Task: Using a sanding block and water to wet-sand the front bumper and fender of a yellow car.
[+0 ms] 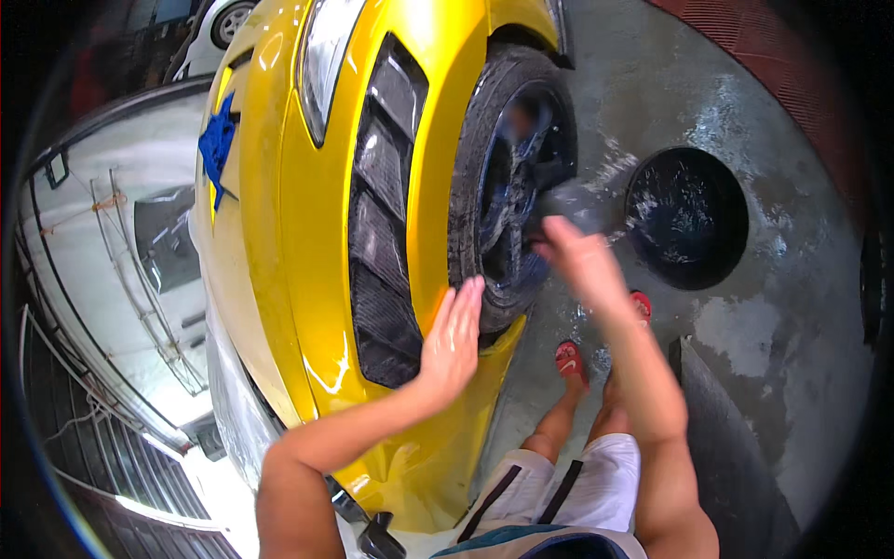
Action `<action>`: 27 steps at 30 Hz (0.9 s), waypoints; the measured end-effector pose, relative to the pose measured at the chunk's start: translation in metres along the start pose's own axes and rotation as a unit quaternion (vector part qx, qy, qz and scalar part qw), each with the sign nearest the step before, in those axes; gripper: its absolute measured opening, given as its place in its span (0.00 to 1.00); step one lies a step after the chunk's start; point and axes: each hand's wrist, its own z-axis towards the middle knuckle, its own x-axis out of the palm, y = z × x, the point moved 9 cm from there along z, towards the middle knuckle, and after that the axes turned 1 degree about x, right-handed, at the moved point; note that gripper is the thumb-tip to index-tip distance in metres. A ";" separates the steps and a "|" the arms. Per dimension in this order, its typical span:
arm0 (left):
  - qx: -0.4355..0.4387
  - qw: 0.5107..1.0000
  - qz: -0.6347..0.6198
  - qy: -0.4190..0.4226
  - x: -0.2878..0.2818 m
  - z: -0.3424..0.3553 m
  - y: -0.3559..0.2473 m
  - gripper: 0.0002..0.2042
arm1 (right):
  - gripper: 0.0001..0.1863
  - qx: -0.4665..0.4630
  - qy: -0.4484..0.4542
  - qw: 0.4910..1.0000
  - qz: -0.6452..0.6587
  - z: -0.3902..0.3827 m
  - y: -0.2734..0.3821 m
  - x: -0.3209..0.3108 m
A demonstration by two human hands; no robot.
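A yellow car with a dark wheel (517, 177) fills the middle of the view. My left hand (453, 335) rests with straight fingers by the lower edge of the wheel arch, its fingertips close to the tyre (466, 177). It holds nothing. My right hand (582, 265) is closed at the wheel's outer side, smeared by motion. A dark, blurred thing (582, 207) shows at its fingers, too unclear to name. Wet-looking spokes and rim sit beside that hand. Black textured vent panels (382, 224) lie left of the arch.
A round black tub (687, 217) with water stands on the wet grey floor (633, 102), right of the wheel. A dark flat panel (731, 438) lies at lower right. My feet in red sandals (570, 359) are beside the car. Another vehicle (121, 242) stands at left.
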 end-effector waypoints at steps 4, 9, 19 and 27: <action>0.027 0.897 0.441 -0.014 0.007 0.109 0.065 0.29 | 0.31 -0.168 0.001 0.985 0.040 -0.053 0.105 0.095; -0.055 0.966 0.126 -0.217 -0.130 0.243 0.234 0.26 | 0.22 -0.204 -0.123 0.948 0.212 -0.077 0.109 0.097; -0.009 0.922 -0.214 -0.324 -0.095 0.156 0.344 0.27 | 0.48 -0.377 -0.093 0.920 -0.060 -0.060 0.059 0.172; -0.031 0.889 -0.299 -0.345 -0.120 0.146 0.344 0.23 | 0.37 -0.413 -0.188 0.890 -0.041 0.097 0.194 0.101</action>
